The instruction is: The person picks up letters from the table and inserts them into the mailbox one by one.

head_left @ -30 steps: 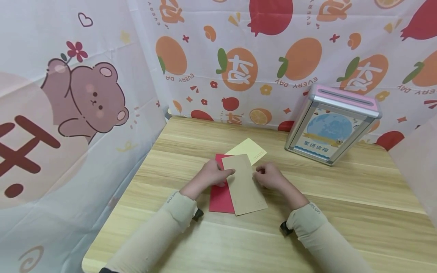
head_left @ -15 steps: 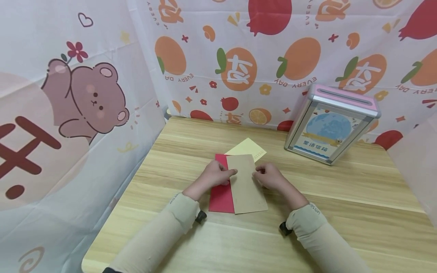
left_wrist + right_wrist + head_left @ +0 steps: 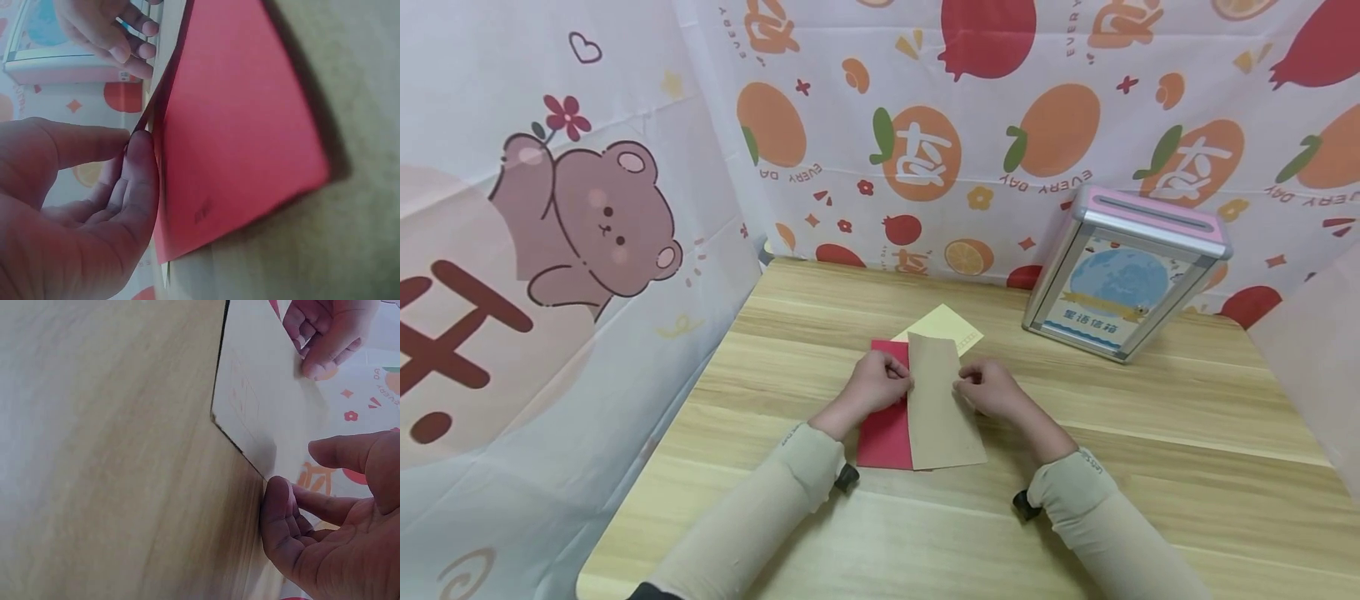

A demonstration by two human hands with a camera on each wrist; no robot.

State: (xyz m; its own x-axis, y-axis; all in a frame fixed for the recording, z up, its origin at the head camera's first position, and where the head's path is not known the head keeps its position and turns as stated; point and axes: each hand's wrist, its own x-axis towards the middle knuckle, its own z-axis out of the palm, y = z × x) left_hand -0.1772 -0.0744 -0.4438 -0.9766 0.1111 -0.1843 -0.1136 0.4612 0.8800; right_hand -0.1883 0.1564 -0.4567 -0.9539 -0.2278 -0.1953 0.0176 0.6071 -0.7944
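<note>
Nearest the camera, cream fabric sleeves (image 3: 748,512) come up from the bottom of the frame across the pale wood-grain table (image 3: 1075,533), and there, just below centre, is the action! The left hand (image 3: 872,385) has thumb and finger pinched on the left edge of a brown rectangular paper envelope (image 3: 943,408), and the left wrist view shows that edge raised off what lies beneath. Over on the opposite edge, the right hand (image 3: 992,388) has a fingertip at the paper; two digits stand apart, and whether it truly grips, I cannot tell.

So how far along? The brown envelope is in hand, that much is done, but I'd call it early: it lies over the flat red paper envelope (image 3: 883,439), not yet clear of it. The red one shows along the left side, in nobody's grip. Farther up, the pale yellow paper envelope (image 3: 942,322) pokes out beyond the pair, also waiting.

Out at the right, a pink-topped, silver-framed box (image 3: 1112,279) stands with its long slot (image 3: 1150,210) uppermost, no paper showing in it. Behind everything, across the top, hangs the white fruit-print cloth (image 3: 842,125).
</note>
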